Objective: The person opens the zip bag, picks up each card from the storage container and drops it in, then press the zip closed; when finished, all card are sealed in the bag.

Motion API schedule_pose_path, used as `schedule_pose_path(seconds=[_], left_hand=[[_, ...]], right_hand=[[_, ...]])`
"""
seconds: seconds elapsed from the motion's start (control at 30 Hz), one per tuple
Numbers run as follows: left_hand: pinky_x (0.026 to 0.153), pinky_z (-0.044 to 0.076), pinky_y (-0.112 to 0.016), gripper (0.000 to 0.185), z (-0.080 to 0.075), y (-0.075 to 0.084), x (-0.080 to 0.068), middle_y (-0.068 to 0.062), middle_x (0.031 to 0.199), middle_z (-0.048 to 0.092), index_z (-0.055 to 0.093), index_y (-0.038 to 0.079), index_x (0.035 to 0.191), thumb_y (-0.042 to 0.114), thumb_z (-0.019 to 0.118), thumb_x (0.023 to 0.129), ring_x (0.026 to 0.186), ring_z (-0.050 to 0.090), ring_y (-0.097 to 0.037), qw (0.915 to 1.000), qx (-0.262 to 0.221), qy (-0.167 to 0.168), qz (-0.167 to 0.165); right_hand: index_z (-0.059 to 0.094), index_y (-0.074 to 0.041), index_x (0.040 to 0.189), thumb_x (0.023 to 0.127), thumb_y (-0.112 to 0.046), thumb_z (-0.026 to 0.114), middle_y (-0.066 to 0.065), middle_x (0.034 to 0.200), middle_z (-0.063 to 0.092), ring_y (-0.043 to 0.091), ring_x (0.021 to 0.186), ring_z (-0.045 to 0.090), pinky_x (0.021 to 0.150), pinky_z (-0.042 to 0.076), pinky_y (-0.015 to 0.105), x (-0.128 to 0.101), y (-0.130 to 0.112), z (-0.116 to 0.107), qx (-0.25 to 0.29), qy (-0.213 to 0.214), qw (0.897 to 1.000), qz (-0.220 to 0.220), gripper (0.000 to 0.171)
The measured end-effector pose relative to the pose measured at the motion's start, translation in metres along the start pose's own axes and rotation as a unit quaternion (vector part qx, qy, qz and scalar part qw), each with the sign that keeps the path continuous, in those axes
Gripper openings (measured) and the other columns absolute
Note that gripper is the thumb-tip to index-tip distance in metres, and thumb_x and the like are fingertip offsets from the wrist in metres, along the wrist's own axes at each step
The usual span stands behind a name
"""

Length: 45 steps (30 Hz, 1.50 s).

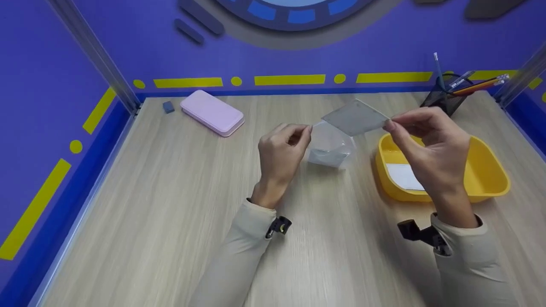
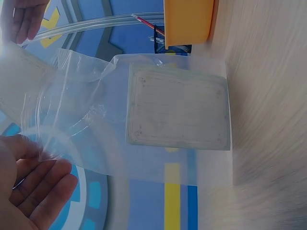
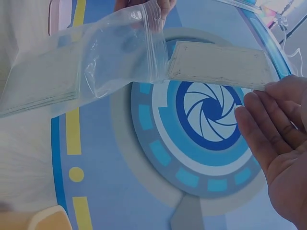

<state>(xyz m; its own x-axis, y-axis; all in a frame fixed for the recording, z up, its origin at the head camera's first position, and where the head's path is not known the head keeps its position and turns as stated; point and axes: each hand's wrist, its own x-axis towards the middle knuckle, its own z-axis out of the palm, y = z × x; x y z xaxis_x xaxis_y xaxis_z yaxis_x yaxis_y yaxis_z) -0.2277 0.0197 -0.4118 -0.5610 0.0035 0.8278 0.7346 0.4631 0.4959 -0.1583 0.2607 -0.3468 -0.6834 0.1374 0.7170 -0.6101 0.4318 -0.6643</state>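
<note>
Wide bench (image 1: pixel 179 204) of pale wood, walled at left, back and right by blue panels, with plenty of open room in front and to the left of both hands. Off to the right, just beside the right hand, a yellow tray (image 1: pixel 490 179) with a white sheet inside; could get knocked by the wrist if lowered carelessly. Behind it, at the right rear corner, a black mesh pencil holder (image 1: pixel 439 100), close enough to catch on a backward swing. Far left rear, a pink case (image 1: pixel 212 112) and a small grey eraser (image 1: pixel 168 107), well apart from the work. Mid-bench, a clear zip bag (image 1: pixel 330 147) hanging with its lower end touching or nearly touching the bench, more grey cards stacked inside; left hand (image 1: pixel 281 155) pinching its upper edge, fingers together on the plastic. Likely to sag shut or slip, being thin and slick. Held above it, a grey card (image 1: pixel 356 117), tilted, pinched at its corner by the right hand (image 1: pixel 431 145), fingers clamped on that edge alone; apt to pivot, or snag the bag's mouth.
</note>
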Motion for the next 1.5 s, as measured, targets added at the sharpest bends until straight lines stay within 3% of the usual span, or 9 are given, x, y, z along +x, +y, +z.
schedule_pose_path(seconds=[0.17, 0.33, 0.6, 0.73, 0.9, 1.5], left_hand=[[0.064, 0.056, -0.023, 0.007, 0.001, 0.0, 0.0, -0.006, 0.078, 0.073, 0.081, 0.001, 0.089, 0.005, 0.08, 0.094, 0.067, 0.068, -0.015, 1.0, 0.002, 0.002, 0.003], [0.064, 0.056, -0.023, 0.007, 0.0, 0.0, 0.0, -0.006, 0.079, 0.073, 0.081, 0.0, 0.089, 0.005, 0.08, 0.094, 0.067, 0.068, -0.015, 1.0, 0.0, 0.003, 0.005], [0.064, 0.056, -0.022, 0.008, 0.0, 0.001, 0.001, -0.006, 0.078, 0.073, 0.081, 0.001, 0.088, 0.006, 0.08, 0.094, 0.067, 0.068, -0.014, 1.0, 0.002, 0.003, 0.005], [0.065, 0.056, -0.021, 0.007, 0.0, 0.001, 0.001, -0.005, 0.079, 0.074, 0.081, 0.001, 0.088, 0.006, 0.08, 0.093, 0.067, 0.069, -0.013, 1.0, 0.004, 0.003, 0.005], [0.065, 0.056, -0.021, 0.007, 0.0, 0.002, 0.001, -0.005, 0.079, 0.074, 0.081, 0.001, 0.088, 0.006, 0.08, 0.094, 0.067, 0.069, -0.013, 1.0, 0.001, 0.0, -0.002], [0.064, 0.056, -0.022, 0.008, -0.001, 0.003, -0.001, -0.006, 0.08, 0.074, 0.081, 0.0, 0.09, 0.006, 0.079, 0.095, 0.067, 0.068, -0.013, 0.9999, -0.004, -0.013, -0.008]], right_hand=[[0.067, 0.017, 0.106, 0.089, 0.014, 0.076, 0.003, 0.098, 0.073, 0.017, 0.087, 0.072, 0.086, 0.057, 0.02, 0.0, 0.0, -0.001, 0.0, 0.005, 1.0, -0.002, 0.02], [0.069, 0.015, 0.103, 0.086, 0.018, 0.076, 0.004, 0.098, 0.073, 0.013, 0.088, 0.072, 0.086, 0.057, 0.02, -0.001, 0.005, 0.003, -0.011, -0.031, 0.999, -0.02, 0.019], [0.076, 0.007, 0.094, 0.078, 0.024, 0.081, 0.012, 0.092, 0.076, 0.003, 0.09, 0.069, 0.087, 0.055, 0.017, 0.001, 0.014, 0.011, -0.054, -0.076, 0.99, -0.105, 0.024], [0.078, 0.003, 0.093, 0.077, 0.022, 0.083, 0.01, 0.091, 0.076, 0.01, 0.087, 0.069, 0.087, 0.053, 0.016, 0.0, 0.018, 0.015, -0.065, -0.096, 0.983, -0.145, 0.026], [0.077, 0.0, 0.093, 0.079, 0.019, 0.083, 0.01, 0.091, 0.076, 0.023, 0.085, 0.07, 0.09, 0.051, 0.016, -0.001, 0.022, 0.019, -0.079, -0.115, 0.976, -0.165, 0.024], [0.076, 0.0, 0.092, 0.079, 0.017, 0.085, 0.01, 0.092, 0.075, 0.027, 0.084, 0.073, 0.093, 0.05, 0.012, -0.006, 0.036, 0.027, -0.096, -0.135, 0.966, -0.196, 0.023]])
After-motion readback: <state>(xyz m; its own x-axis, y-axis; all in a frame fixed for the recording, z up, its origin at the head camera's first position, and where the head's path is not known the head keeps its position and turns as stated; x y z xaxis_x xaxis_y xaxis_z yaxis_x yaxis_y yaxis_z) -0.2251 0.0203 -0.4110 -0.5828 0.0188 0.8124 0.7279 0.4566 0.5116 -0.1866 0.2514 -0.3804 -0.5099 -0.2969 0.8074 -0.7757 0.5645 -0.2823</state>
